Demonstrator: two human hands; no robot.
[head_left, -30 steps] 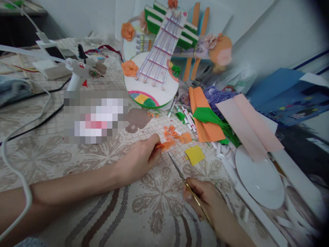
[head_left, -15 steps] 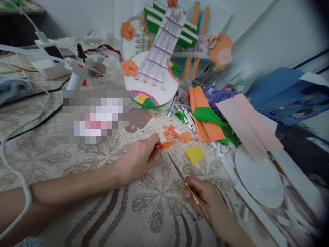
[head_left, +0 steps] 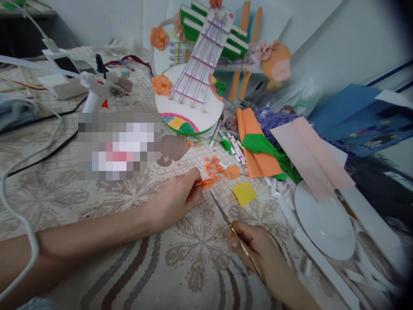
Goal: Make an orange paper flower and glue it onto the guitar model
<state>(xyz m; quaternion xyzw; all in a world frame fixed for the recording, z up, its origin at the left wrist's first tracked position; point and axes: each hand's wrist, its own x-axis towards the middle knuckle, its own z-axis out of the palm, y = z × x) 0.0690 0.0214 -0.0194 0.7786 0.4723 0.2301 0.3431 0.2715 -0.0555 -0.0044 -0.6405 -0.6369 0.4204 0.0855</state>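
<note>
My left hand [head_left: 179, 196] is closed in a pinch on a piece of orange paper [head_left: 208, 182], whose free end points right. My right hand [head_left: 253, 247] is wrapped round a pair of scissors [head_left: 232, 230] with gold handles. The blades look closed together, and their tips lie just below the orange paper. Small orange paper scraps [head_left: 213, 165] are scattered beyond the fingers. A yellow paper square [head_left: 244, 193] lies right of the scissor tips.
A decorated craft guitar [head_left: 193, 103] leans at the back. Markers [head_left: 237, 148], folded orange paper [head_left: 254, 146], pink paper [head_left: 309, 155] and a white plate [head_left: 324, 221] fill the right side. At the left are a glue gun [head_left: 95, 88] and a white cable [head_left: 19, 206].
</note>
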